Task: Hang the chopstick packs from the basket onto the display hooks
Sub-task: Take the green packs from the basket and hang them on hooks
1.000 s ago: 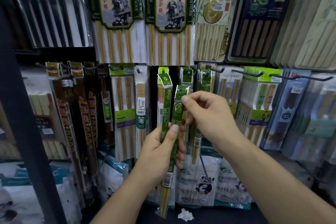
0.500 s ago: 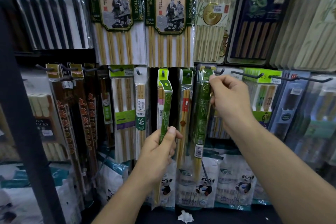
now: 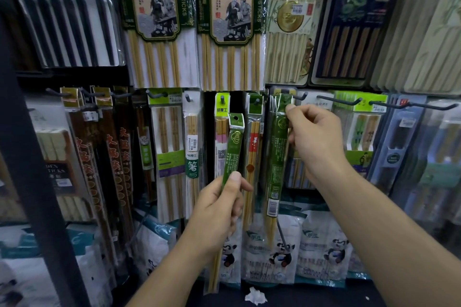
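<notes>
The right hand [image 3: 316, 137] pinches the top of the second green pack [image 3: 277, 157] between thumb and forefinger, right at the display hook [image 3: 298, 95]. The other fingers are curled in towards the palm. The fingertips and the glare on the clear film cover the pack's hanging hole, so whether it sits on the wire cannot be told. Only the hook's upturned tip shows, just right of the header. The pack hangs straight down from the hook, and its bamboo tips reach the panda-printed bags [image 3: 279, 252] far below.

Below and to the left of the hook, the left hand [image 3: 219, 209] grips the first green pack [image 3: 233, 147] around its middle. The thumb lies flat on the front and the fingers are wrapped behind. This pack stands nearly upright, its punched header free in the air and lower than the hook. The hand hides its middle stretch, and the pale sticks come out again under the wrist.

Directly above the hook hang the large hot-pot chopstick packs [image 3: 232, 7], their tops cut off by the frame. Far left of the hook a dark upright post [image 3: 30, 157] blocks part of the rack. The packs to the right of the hook are blurred, their print unreadable. Well below the hook lies a crumpled white scrap [image 3: 255, 296].
</notes>
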